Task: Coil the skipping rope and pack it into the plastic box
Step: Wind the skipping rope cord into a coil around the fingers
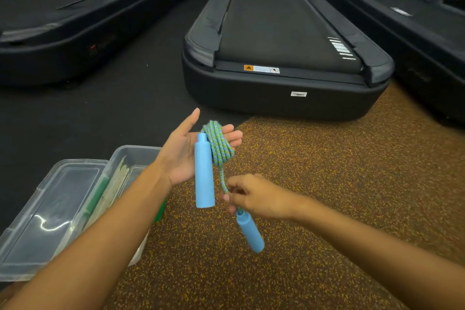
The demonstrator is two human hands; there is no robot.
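The left hand (187, 151) is held palm up and spread flat, fingers loose, with the coiled skipping rope (218, 145) looped over them; nothing clamps the loops, they only hang there. One blue handle (204, 171) dangles straight down in front of the palm. Just below, the right hand (251, 197) pinches the last free stretch of rope between thumb and fingertips, and the second blue handle (249, 231) swings beneath it, tilted and a little blurred.

From where I stand the risk looks plain: with the left fingers that slack, a tug from the right hand could slide the loops off the fingertips and the whole coil would fall open. The swinging lower handle could also knock the hanging one or catch in the loops while the tail is wound.

The plastic box (130, 156) sits open on the floor to the person's left, near the left forearm, its clear lid (54, 211) lying flat beside it. Something green and pale already lies inside, so I would guess room is tight. The near rim is partly hidden by the arm. Ahead, a treadmill (284, 63) stands well apart from the hands, and the speckled floor (327, 171) to the right is free for moving.
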